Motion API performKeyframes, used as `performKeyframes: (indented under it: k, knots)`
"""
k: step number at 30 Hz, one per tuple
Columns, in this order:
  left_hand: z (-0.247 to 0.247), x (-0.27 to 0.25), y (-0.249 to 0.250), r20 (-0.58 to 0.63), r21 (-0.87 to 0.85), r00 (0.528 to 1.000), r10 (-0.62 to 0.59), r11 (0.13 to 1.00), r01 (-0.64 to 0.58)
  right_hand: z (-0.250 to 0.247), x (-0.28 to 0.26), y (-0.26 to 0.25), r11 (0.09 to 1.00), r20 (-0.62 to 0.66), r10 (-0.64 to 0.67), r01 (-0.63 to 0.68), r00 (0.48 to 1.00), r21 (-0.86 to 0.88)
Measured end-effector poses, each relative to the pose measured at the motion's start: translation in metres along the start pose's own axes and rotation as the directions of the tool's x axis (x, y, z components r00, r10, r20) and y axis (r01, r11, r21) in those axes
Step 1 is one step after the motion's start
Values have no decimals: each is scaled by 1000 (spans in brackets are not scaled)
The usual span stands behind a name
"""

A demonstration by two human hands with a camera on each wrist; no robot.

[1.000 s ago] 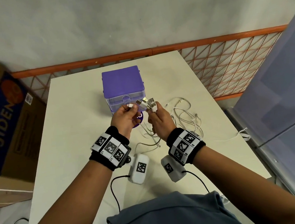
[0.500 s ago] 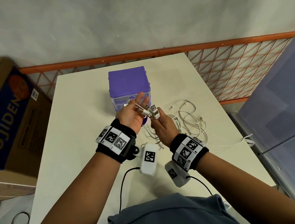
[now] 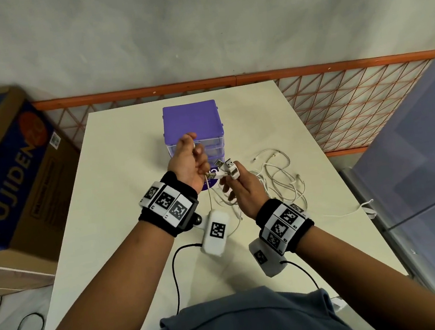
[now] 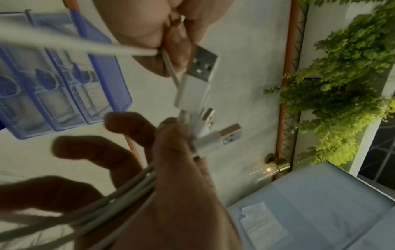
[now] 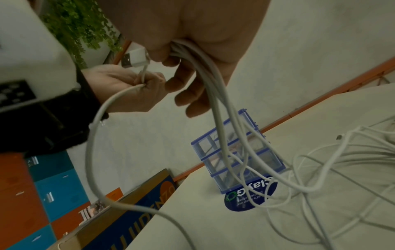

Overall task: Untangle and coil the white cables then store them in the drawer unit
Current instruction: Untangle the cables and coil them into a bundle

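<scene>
Above the table (image 3: pixel 118 160), my right hand (image 3: pixel 230 176) pinches a bunch of white USB plugs (image 3: pixel 226 167); their white cables (image 5: pixel 213 88) hang from its fingers down to a loose tangle (image 3: pixel 280 182) on the table at the right. My left hand (image 3: pixel 196 155) is curled round a single white cable (image 5: pixel 96 135) just behind its USB plug (image 4: pixel 198 72), close to the left of the bunch. The purple drawer unit (image 3: pixel 191 120) with clear drawers (image 4: pixel 64 94) stands right behind both hands, all drawers pushed in.
A blue round sticker (image 5: pixel 252 194) lies on the table under the drawer unit's front. One cable end (image 3: pixel 367 206) trails over the right table edge. A cardboard box (image 3: pixel 8 172) stands to the left, an orange mesh rail (image 3: pixel 340 112) behind, a grey panel (image 3: pixel 426 154) on the right.
My left hand, its fingers spread half a second ago, has curled round one cable and drawn it up and away from the bunch. My right hand keeps its pinch on the plugs.
</scene>
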State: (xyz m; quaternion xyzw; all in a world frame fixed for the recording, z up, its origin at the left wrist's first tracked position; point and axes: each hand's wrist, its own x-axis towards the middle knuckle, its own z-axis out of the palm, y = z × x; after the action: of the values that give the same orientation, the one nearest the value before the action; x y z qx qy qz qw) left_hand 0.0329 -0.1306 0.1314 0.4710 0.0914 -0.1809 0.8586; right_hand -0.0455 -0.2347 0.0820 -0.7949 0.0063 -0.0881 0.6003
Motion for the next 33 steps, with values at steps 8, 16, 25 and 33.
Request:
performKeyframes:
  k: [8, 16, 25, 33]
  knots:
    - [-5, 9, 12, -73, -252, 995, 65, 964, -81, -7, 5, -9, 996, -109, -84, 81, 991, -31]
    - [2, 7, 12, -57, -210, 998, 35, 976, -47, -4, 6, -14, 998, -106, -59, 57, 993, -17]
    - [2, 9, 18, -67, -327, 998, 4, 945, -26, -3, 9, -15, 999, -111, -12, 8, 994, -38]
    - [2, 11, 24, -46, -300, 999, 23, 953, -36, 1, 12, -11, 1000, -14, 25, -25, 1000, 9]
